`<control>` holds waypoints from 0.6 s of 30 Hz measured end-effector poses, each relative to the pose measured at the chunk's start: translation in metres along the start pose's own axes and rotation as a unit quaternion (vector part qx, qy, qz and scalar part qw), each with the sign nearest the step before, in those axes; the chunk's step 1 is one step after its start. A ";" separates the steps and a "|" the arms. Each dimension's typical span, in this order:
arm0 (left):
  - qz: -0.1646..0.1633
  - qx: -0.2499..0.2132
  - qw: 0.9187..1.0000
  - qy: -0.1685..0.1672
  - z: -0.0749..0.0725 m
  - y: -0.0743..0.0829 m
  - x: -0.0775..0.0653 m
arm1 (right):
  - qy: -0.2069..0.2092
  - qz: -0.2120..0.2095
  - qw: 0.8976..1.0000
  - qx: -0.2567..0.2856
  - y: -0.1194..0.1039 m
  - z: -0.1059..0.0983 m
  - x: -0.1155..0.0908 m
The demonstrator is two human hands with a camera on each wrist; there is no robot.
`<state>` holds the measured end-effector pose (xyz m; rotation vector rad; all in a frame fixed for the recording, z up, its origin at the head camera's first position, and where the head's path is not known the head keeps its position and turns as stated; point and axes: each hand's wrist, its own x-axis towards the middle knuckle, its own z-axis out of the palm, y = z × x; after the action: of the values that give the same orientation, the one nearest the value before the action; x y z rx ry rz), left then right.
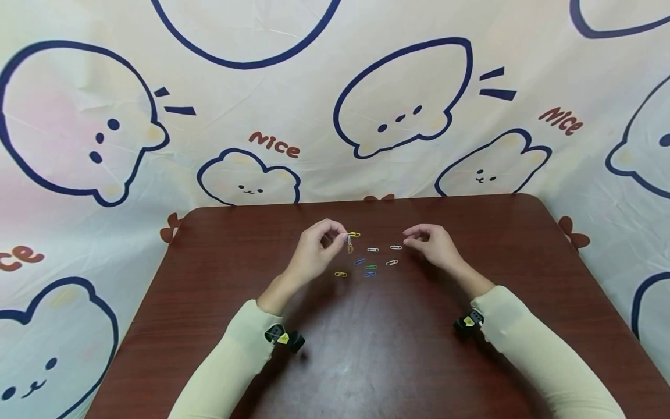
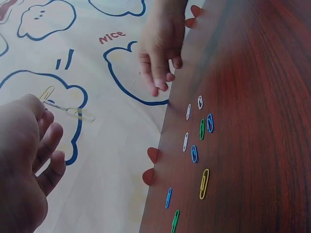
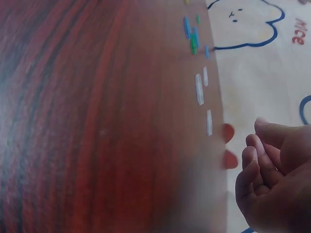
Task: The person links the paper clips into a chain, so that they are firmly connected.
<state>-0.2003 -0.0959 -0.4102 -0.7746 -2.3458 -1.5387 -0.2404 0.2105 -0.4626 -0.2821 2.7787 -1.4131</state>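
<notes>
My left hand (image 1: 318,247) pinches a short chain of linked paper clips between thumb and forefinger, above the table. In the left wrist view a yellow paper clip (image 2: 47,93) sticks up at the fingertips. A whitish paper clip (image 2: 57,105) links on beside it, and another yellow paper clip (image 2: 80,114) dangles at the end, blurred. My right hand (image 1: 435,244) hovers at the right of the loose clips, fingers loosely bent, with nothing visible in them. Nearest to it lies a white paper clip (image 1: 395,247).
Between the hands, loose clips lie on the brown table (image 1: 361,361): more white ones, a green clip (image 1: 371,267), a blue clip (image 1: 370,274) and a yellow clip (image 1: 341,274). Another green clip (image 2: 175,222) shows in the left wrist view. A patterned cloth (image 1: 324,116) hangs behind.
</notes>
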 end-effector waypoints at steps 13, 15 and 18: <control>0.000 0.003 1.000 0.002 0.000 -0.002 0.000 | 0.006 0.040 0.999 -0.008 0.022 0.016 0.009; 0.002 0.000 1.000 0.002 0.001 -0.002 0.000 | 0.003 0.042 0.999 -0.014 0.019 0.017 0.010; 0.003 -0.003 1.000 0.003 0.001 -0.003 0.000 | -0.003 0.054 0.998 -0.026 0.016 0.020 0.010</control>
<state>-0.2016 -0.0960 -0.4134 -0.7762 -2.3349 -1.5435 -0.2505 0.2024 -0.4868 -0.1355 2.7829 -1.3156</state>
